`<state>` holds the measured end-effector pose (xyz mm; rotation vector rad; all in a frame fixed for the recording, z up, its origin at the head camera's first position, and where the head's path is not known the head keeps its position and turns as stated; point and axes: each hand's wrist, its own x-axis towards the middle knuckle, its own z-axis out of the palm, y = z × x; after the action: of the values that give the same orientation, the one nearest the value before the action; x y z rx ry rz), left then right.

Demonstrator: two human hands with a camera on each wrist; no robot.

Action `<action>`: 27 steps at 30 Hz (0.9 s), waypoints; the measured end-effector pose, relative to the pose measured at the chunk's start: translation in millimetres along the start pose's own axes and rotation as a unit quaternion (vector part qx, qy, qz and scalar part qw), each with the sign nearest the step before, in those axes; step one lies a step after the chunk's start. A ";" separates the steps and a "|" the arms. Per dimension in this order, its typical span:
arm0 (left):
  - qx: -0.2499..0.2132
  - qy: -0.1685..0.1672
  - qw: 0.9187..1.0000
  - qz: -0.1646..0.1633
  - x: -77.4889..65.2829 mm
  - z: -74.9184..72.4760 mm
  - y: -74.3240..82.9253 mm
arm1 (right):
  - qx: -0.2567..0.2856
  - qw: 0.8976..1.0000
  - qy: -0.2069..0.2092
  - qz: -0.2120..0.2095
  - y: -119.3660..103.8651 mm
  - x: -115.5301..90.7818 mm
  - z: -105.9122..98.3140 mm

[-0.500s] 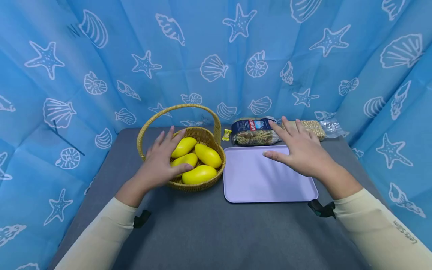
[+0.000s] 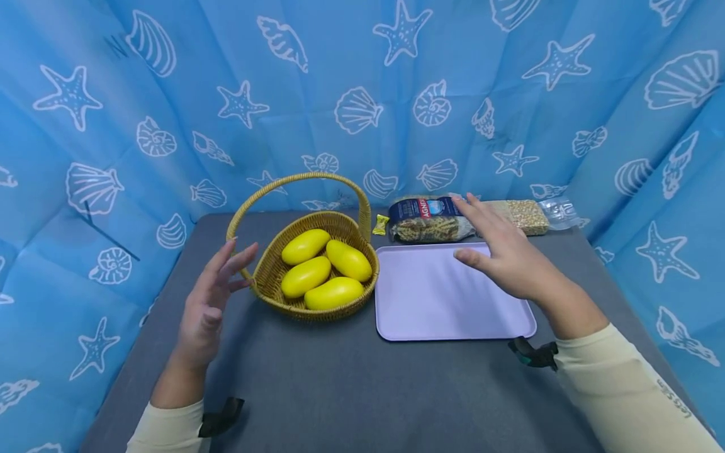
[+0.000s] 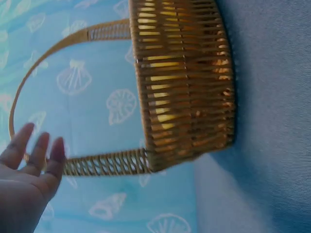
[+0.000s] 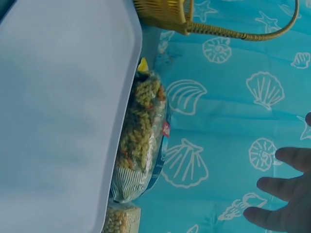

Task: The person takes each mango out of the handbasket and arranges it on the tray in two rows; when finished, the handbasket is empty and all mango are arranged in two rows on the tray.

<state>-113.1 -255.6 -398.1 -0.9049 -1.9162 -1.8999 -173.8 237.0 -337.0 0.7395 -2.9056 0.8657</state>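
A wicker basket [image 2: 317, 314] with a tall arched handle [image 2: 300, 178] holds several yellow mangoes [image 2: 334, 293]. Just left of it is my left hand [image 2: 204, 308], fingers extended and overlapping the handle's lower left side in the head view. The left wrist view shows that hand [image 3: 29, 179] with nothing in its grasp, beside the woven wall [image 3: 189, 87]. My right hand [image 2: 515, 258] hovers over the upper right of a lilac tray [image 2: 447, 302], fingers spread and holding nothing. In the right wrist view its fingers [image 4: 279, 187] show against the curtain.
Behind the tray lie a bag of spiral pasta [image 2: 427, 220], a vacuum-packed bag of pale beans or grains [image 2: 527, 217] and a small yellow packet [image 2: 381, 224]. A blue shell-print curtain [image 2: 362, 82] encloses the grey table [image 2: 362, 390] at the back and sides.
My left hand has moved left and down from over the mangoes to outside the basket, turning palm inward. My right hand has turned slightly over the tray, its fingers closer together.
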 end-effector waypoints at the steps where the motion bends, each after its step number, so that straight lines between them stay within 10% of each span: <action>1: -0.019 0.010 1.000 0.015 -2.7 -2.8 -2.3 | 0.014 1.000 0.002 -0.010 -0.1 0.0 0.7; 7: -0.107 0.104 0.989 0.023 -16.8 -16.2 -22.0 | 0.071 0.997 0.003 -0.044 -3.7 2.9 6.9; 14: -0.107 0.250 0.958 -0.087 -22.4 -23.8 -60.4 | 0.096 0.994 -0.024 -0.042 -9.8 9.7 18.9; 27: -0.162 0.135 0.960 -0.186 -18.5 -12.6 -120.3 | 0.151 0.984 -0.038 -0.081 -21.5 25.1 48.0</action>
<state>-175.6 -263.6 -503.0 -0.3401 -1.7300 -2.4596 -181.0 185.3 -362.8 1.0346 -2.7556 1.3020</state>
